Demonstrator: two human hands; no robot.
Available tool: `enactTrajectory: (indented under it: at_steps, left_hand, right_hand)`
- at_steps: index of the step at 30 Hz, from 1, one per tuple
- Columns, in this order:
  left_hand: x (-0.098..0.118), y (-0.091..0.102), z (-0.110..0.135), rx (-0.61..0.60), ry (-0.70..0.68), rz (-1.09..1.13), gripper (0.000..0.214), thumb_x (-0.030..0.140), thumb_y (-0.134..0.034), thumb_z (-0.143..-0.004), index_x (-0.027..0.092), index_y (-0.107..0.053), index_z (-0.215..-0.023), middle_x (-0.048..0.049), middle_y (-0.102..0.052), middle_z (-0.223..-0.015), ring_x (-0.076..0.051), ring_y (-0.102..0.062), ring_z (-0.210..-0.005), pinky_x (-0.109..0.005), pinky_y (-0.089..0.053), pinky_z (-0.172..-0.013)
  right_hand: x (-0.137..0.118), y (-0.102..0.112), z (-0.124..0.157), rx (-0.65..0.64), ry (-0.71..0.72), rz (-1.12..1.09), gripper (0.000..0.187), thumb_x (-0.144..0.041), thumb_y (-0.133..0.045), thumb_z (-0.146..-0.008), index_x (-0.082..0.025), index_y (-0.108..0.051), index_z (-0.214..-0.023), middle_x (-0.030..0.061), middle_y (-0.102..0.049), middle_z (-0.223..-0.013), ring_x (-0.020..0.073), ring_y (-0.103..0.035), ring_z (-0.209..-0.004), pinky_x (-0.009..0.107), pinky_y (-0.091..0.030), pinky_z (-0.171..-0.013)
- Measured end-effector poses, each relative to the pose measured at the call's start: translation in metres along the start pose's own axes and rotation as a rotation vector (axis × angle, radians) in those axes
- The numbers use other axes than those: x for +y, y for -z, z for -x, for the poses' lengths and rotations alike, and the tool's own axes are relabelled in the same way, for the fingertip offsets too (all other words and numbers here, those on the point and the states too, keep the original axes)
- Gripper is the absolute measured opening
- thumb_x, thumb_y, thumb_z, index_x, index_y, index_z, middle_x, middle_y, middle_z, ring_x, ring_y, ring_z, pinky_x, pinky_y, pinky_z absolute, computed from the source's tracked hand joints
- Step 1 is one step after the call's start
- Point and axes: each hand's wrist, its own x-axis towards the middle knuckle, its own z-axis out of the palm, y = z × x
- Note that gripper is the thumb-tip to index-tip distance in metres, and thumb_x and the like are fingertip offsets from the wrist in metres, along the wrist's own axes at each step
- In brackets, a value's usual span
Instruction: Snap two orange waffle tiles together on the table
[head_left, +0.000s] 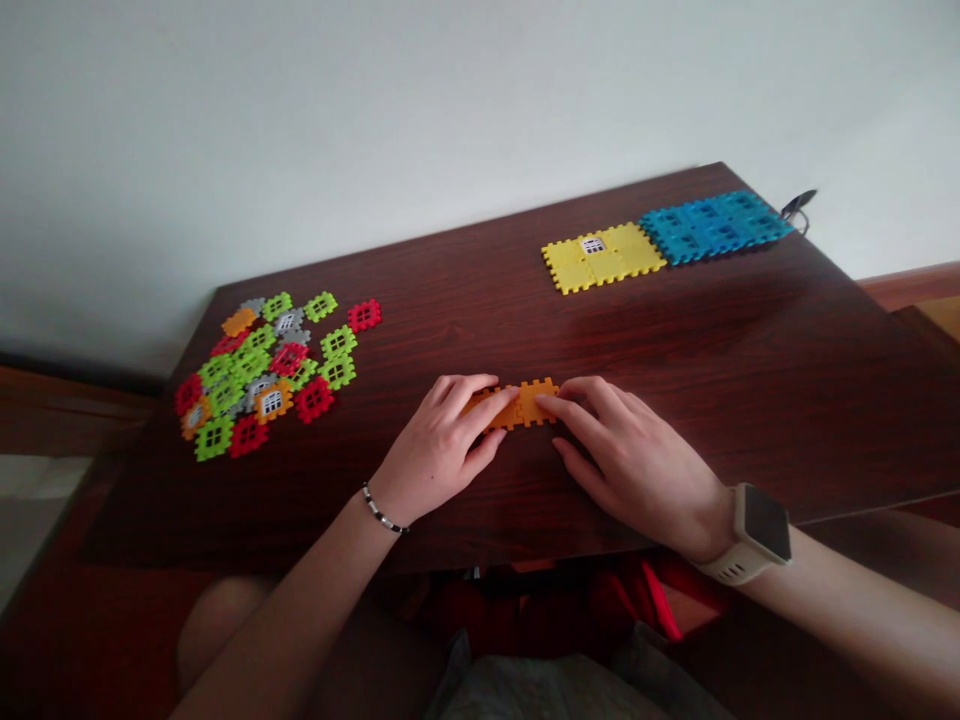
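Observation:
Orange interlocking tiles [537,403], joined side by side in a short strip, lie on the dark table in front of me. My left hand [448,432] has its fingers over the left end of the strip, thumb at the near edge and fingers across the top. The right end is gripped by my right hand [619,450], with a fingertip on the top face and the thumb near the lower edge. Both hands partly cover the tiles, so the strip's full length is hidden.
A loose pile of green, red, grey and orange tiles [255,365] lies at the left. Toward the back right, a joined yellow panel [622,262] with a white window piece meets a joined blue panel [716,228]. A dark looped object [799,205] sits by the table's [450,320] right edge.

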Motion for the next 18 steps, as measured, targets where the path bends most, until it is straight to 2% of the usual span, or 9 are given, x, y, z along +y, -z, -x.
enactTrajectory:
  at_steps: [12,18]
  left_hand:
    - [0.0013,0.0016,-0.0001,0.0,0.004,0.007,0.048,0.018,-0.06,-0.104,0.024,-0.057,-0.152,-0.0126,-0.061,-0.144,-0.032,-0.058,-0.129,-0.057,-0.054,-0.114]
    - [0.0003,0.0007,-0.0005,-0.001,-0.007,-0.009,0.046,0.018,-0.059,-0.105,0.021,-0.056,-0.151,-0.0131,-0.06,-0.144,-0.032,-0.057,-0.129,-0.056,-0.054,-0.114]
  right_hand:
    - [0.0004,-0.0001,0.0005,-0.005,-0.008,-0.006,0.039,-0.02,-0.055,-0.104,-0.014,-0.059,-0.142,0.0179,-0.064,-0.13,0.033,-0.067,-0.112,0.05,-0.061,-0.092]
    - [0.0001,-0.0004,0.0004,0.0,-0.006,-0.006,0.039,-0.021,-0.054,-0.105,-0.015,-0.059,-0.142,0.0173,-0.064,-0.13,0.0325,-0.067,-0.112,0.05,-0.06,-0.093]
